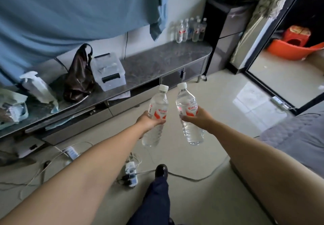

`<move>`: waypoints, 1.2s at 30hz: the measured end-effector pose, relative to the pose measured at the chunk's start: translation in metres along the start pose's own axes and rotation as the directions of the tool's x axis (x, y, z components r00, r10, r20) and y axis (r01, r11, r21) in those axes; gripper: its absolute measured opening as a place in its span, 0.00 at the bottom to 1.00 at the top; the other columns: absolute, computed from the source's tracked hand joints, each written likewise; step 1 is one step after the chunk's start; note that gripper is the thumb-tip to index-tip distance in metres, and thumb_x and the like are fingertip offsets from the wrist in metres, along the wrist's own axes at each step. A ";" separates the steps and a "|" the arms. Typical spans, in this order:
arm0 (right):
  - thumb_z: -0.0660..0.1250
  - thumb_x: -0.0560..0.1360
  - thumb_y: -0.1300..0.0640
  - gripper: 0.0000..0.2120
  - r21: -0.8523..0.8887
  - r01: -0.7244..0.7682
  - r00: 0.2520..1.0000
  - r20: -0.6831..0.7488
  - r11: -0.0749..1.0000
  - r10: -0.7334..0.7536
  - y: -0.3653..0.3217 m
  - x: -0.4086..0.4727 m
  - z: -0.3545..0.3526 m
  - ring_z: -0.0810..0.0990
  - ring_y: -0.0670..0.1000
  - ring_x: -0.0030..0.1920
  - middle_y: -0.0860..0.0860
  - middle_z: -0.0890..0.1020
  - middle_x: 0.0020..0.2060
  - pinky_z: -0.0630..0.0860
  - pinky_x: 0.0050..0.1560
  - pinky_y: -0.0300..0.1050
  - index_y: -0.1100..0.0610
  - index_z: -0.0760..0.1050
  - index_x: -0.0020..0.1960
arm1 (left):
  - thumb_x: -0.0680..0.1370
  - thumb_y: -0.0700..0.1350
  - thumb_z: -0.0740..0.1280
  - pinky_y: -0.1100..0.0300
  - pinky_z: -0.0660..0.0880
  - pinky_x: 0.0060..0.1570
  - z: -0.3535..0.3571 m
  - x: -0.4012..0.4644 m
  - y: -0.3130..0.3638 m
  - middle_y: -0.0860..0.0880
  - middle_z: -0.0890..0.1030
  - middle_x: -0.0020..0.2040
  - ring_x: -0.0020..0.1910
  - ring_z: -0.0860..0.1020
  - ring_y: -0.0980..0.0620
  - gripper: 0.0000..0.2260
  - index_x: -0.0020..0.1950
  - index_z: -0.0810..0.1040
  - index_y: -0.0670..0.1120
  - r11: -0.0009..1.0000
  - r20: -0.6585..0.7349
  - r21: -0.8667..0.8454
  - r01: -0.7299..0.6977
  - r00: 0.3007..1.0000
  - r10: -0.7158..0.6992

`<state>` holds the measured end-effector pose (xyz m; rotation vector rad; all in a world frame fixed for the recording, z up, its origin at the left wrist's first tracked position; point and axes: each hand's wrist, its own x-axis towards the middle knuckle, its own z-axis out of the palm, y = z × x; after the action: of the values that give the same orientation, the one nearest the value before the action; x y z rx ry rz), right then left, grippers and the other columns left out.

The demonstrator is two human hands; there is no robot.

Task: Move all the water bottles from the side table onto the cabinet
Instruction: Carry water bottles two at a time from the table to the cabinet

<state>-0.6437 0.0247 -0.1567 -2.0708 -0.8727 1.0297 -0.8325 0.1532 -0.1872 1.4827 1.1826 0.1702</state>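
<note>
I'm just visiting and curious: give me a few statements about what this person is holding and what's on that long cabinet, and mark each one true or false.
1. Each hand holds one water bottle. True: the left hand grips the left bottle, the right hand grips the right bottle.
2. Both held bottles have lost their caps. False: both have white caps.
3. A group of bottles already stands on the cabinet. True.
4. The brown bag lies on the floor. False: it sits on the cabinet, beside a clear plastic box.
</note>
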 end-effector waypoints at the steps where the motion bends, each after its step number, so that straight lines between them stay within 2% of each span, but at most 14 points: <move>1: 0.76 0.69 0.51 0.18 -0.001 -0.010 1.000 -0.006 1.000 0.010 0.002 0.011 -0.008 0.84 0.59 0.53 0.57 0.85 0.51 0.78 0.61 0.59 0.57 0.79 0.56 | 0.63 0.54 0.78 0.58 0.74 0.44 0.006 0.013 0.008 0.51 0.83 0.46 0.43 0.78 0.50 0.22 0.54 0.78 0.50 1.000 0.014 0.002 -0.008 1.000 0.008; 4: 0.76 0.69 0.52 0.19 0.004 -0.022 0.999 -0.023 1.000 0.022 0.002 0.049 -0.032 0.83 0.60 0.53 0.58 0.85 0.51 0.78 0.61 0.59 0.57 0.79 0.57 | 0.63 0.53 0.78 0.61 0.72 0.38 0.018 0.054 0.035 0.53 0.82 0.43 0.39 0.77 0.53 0.20 0.52 0.79 0.51 0.999 0.034 0.022 -0.036 0.999 0.035; 11: 0.76 0.69 0.52 0.17 0.069 -0.046 0.991 -0.121 0.997 0.054 -0.021 0.154 -0.105 0.84 0.59 0.53 0.57 0.85 0.51 0.78 0.61 0.59 0.56 0.80 0.56 | 0.65 0.50 0.78 0.61 0.74 0.40 0.033 0.172 0.129 0.51 0.83 0.45 0.42 0.79 0.53 0.16 0.49 0.79 0.52 0.992 0.156 0.079 -0.099 0.984 0.086; 14: 0.76 0.70 0.52 0.18 0.084 -0.043 0.986 -0.159 0.996 0.056 -0.026 0.184 -0.132 0.83 0.59 0.54 0.58 0.85 0.51 0.78 0.61 0.60 0.57 0.79 0.57 | 0.65 0.50 0.78 0.60 0.74 0.43 0.039 0.214 0.163 0.54 0.81 0.42 0.44 0.79 0.52 0.14 0.45 0.77 0.52 0.989 0.143 0.098 -0.110 0.985 0.096; 18: 0.76 0.70 0.52 0.18 0.137 -0.066 0.978 -0.185 0.988 0.092 -0.026 0.223 -0.175 0.83 0.60 0.54 0.59 0.85 0.52 0.78 0.61 0.60 0.57 0.79 0.57 | 0.66 0.48 0.78 0.64 0.71 0.35 0.061 0.262 0.206 0.56 0.80 0.38 0.39 0.78 0.57 0.12 0.41 0.77 0.52 0.991 0.168 0.071 -0.113 0.981 0.100; 22: 0.75 0.70 0.57 0.13 0.149 -0.054 0.978 -0.193 0.987 0.082 -0.020 0.268 -0.214 0.82 0.57 0.49 0.63 0.84 0.50 0.77 0.60 0.63 0.59 0.80 0.53 | 0.66 0.48 0.78 0.60 0.73 0.43 0.087 0.311 0.240 0.53 0.81 0.41 0.41 0.79 0.53 0.12 0.43 0.78 0.52 0.984 0.212 0.115 -0.138 0.971 0.111; 26: 0.75 0.70 0.56 0.13 0.120 -0.050 0.980 -0.187 0.992 0.072 -0.012 0.325 -0.262 0.84 0.58 0.50 0.61 0.85 0.49 0.78 0.60 0.63 0.59 0.80 0.52 | 0.66 0.48 0.78 0.64 0.71 0.33 0.118 0.369 0.280 0.57 0.80 0.38 0.38 0.78 0.59 0.12 0.40 0.76 0.53 0.986 0.209 0.109 -0.127 0.973 0.102; 28: 0.75 0.69 0.55 0.14 0.102 -0.058 0.981 -0.176 0.993 0.076 -0.011 0.355 -0.291 0.84 0.60 0.53 0.59 0.85 0.49 0.78 0.60 0.61 0.57 0.80 0.53 | 0.65 0.49 0.79 0.66 0.71 0.33 0.136 0.399 0.303 0.57 0.80 0.38 0.37 0.78 0.60 0.12 0.40 0.76 0.53 0.992 0.185 0.085 -0.098 0.979 0.081; 32: 0.75 0.69 0.53 0.16 0.049 -0.074 0.987 -0.136 0.996 0.080 -0.011 0.424 -0.365 0.83 0.60 0.54 0.59 0.85 0.51 0.78 0.60 0.61 0.56 0.80 0.55 | 0.66 0.49 0.79 0.61 0.73 0.42 0.173 0.461 0.359 0.55 0.80 0.39 0.39 0.78 0.57 0.13 0.42 0.76 0.51 0.998 0.127 0.058 -0.029 0.992 0.022; 35: 0.75 0.70 0.54 0.17 0.000 -0.079 0.989 -0.127 0.997 0.078 -0.016 0.468 -0.413 0.83 0.60 0.55 0.59 0.85 0.52 0.77 0.61 0.60 0.57 0.79 0.57 | 0.67 0.48 0.78 0.62 0.74 0.40 0.193 0.494 0.395 0.52 0.81 0.40 0.40 0.79 0.55 0.12 0.42 0.76 0.50 1.000 0.124 0.003 -0.016 0.992 0.015; 36: 0.75 0.70 0.54 0.17 -0.016 -0.080 0.989 -0.127 0.997 0.077 -0.018 0.482 -0.427 0.83 0.60 0.54 0.59 0.84 0.52 0.77 0.61 0.60 0.57 0.79 0.57 | 0.67 0.48 0.78 0.61 0.75 0.42 0.199 0.506 0.404 0.51 0.82 0.41 0.41 0.80 0.53 0.12 0.42 0.76 0.50 1.000 0.114 -0.003 -0.012 0.993 0.012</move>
<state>-0.0636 0.3036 -0.1351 -2.1775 -0.7469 0.9221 -0.2306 0.4636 -0.1729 1.4780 1.0810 0.0939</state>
